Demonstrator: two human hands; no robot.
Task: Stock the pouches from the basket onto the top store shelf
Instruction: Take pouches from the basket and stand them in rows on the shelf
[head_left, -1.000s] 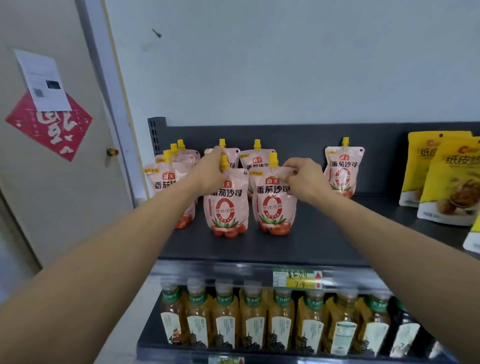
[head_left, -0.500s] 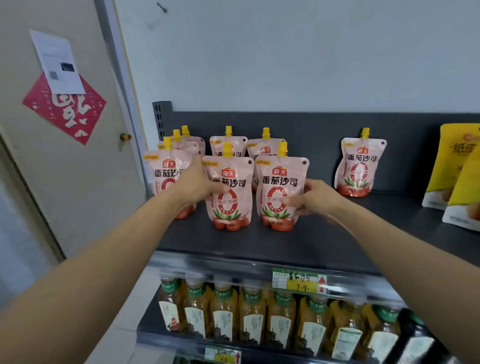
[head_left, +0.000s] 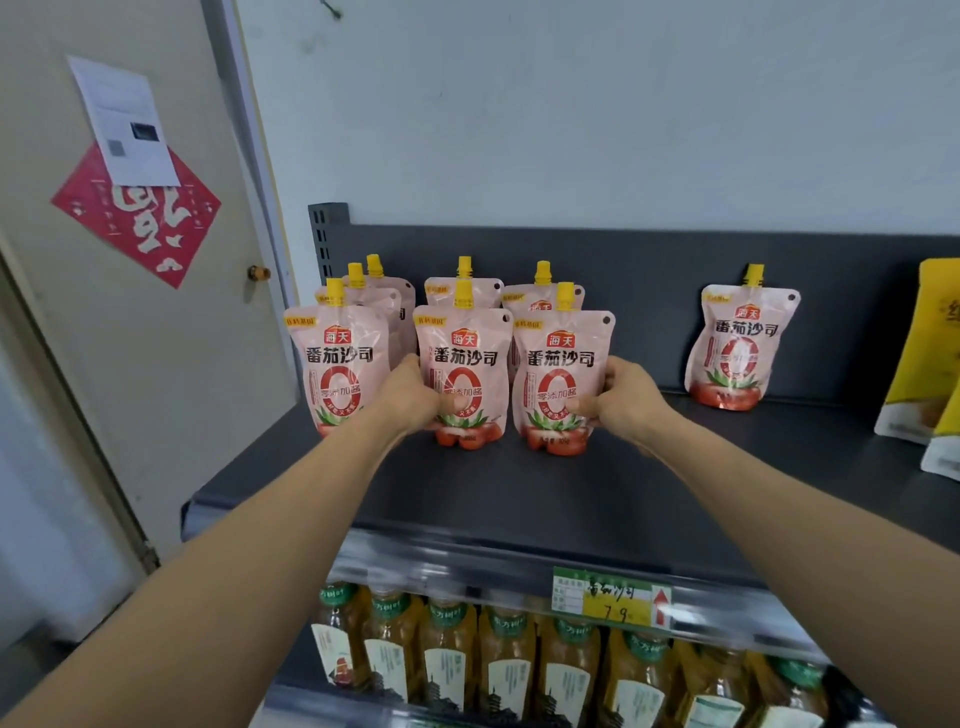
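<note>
Sliding down from the caps, the left grip now clasps the middle pouch low on its side, the right grip the right pouch. Both stand upright at centre frame on the top shelf, apparently placed; letting go seems next.

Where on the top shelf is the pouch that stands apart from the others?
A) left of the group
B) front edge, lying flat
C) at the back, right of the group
C: the lone pouch stands upright by the back panel, right of the grouped pouches.
</note>
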